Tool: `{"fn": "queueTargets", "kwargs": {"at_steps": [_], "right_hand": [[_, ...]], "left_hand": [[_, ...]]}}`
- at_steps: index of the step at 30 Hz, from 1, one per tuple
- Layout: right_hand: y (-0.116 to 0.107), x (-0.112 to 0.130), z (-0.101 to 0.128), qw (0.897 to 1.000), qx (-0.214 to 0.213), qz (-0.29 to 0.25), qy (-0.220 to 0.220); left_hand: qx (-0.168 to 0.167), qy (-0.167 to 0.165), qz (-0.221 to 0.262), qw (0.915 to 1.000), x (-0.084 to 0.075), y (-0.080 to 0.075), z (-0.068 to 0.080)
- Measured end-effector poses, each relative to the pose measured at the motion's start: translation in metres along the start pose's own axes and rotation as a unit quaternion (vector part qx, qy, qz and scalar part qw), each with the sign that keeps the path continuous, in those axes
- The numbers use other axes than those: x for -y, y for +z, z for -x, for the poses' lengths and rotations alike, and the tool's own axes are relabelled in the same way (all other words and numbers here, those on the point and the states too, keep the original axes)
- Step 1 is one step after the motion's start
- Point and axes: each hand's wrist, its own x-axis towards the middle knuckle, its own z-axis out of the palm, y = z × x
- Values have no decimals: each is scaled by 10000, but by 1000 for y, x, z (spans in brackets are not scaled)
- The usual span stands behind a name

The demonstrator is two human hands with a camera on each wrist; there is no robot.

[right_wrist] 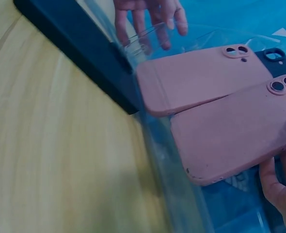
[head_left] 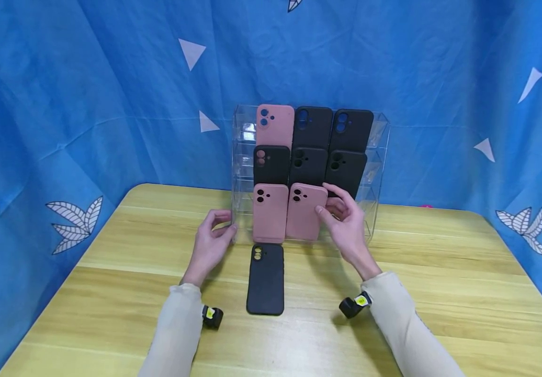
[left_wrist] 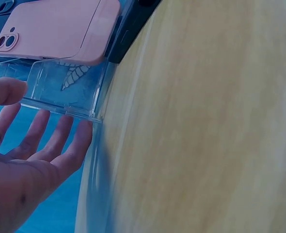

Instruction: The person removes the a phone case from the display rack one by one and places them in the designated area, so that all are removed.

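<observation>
A clear acrylic tiered stand [head_left: 378, 157] at the back of the wooden table [head_left: 440, 272] carries rows of pink and black phone cases. My right hand [head_left: 331, 205] pinches the right edge of a pink phone case [head_left: 303, 213] on the bottom tier, thumb on its front and fingers behind. The same case [right_wrist: 235, 136] shows in the right wrist view, with my fingers [right_wrist: 278, 189] under it. Another pink case [head_left: 269, 212] stands to its left. My left hand [head_left: 212, 236] touches the stand's left wall [left_wrist: 60, 87] with straight fingers [left_wrist: 60, 136]. A black case [head_left: 265, 279] lies flat in front.
Blue patterned cloth [head_left: 87, 104] hangs behind and to both sides of the table. The stand's upper tiers hold one pink case [head_left: 275, 125] and several black ones [head_left: 313, 128]. Bare tabletop stretches left and right of my arms.
</observation>
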Motion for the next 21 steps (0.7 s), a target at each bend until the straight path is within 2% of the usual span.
{"fn": "queueTargets", "kwargs": {"at_steps": [4, 8, 21], "right_hand": [[0, 7, -2, 9998, -123, -33, -170], [-1, 12, -3, 9998, -130, -63, -150], [-8, 16, 5, 9996, 264, -63, 117]], "left_hand": [[11, 26, 20, 10000, 0, 0, 0], [7, 23, -28, 10000, 0, 0, 0], [37, -3, -50, 10000, 2, -1, 0]]}}
